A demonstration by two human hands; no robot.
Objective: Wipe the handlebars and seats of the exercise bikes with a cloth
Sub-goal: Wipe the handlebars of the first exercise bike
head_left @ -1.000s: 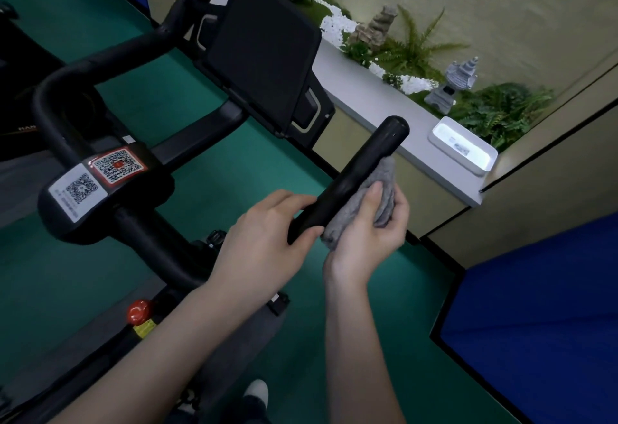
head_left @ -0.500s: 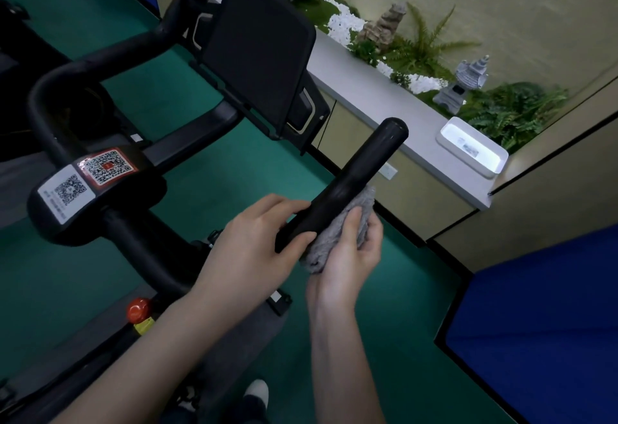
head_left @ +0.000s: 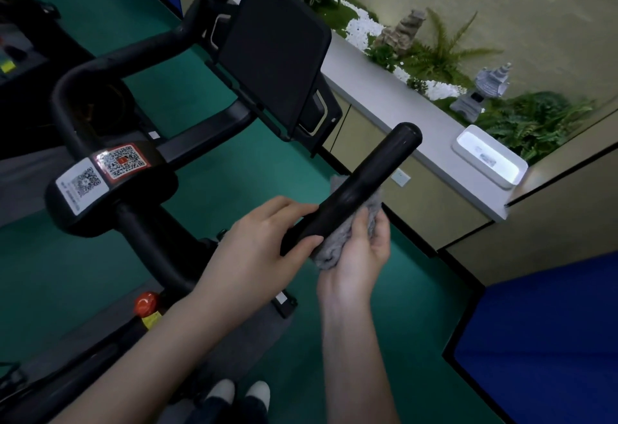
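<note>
A black exercise bike fills the left and centre, with its right handlebar grip sticking up toward me. My left hand grips the lower part of that bar, thumb over the top. My right hand holds a grey cloth wrapped under and around the bar just above my left hand. The left handlebar curves away at the upper left. The bike's seat is out of view.
A black tablet holder stands on the bar's centre, QR stickers on the stem and a red knob below. A grey ledge with plants, stone ornaments and a white box runs at right. Blue mat lies at bottom right.
My right hand slid the cloth down the grip toward my left hand, then a little back up. My left hand stayed gripping the bar.
</note>
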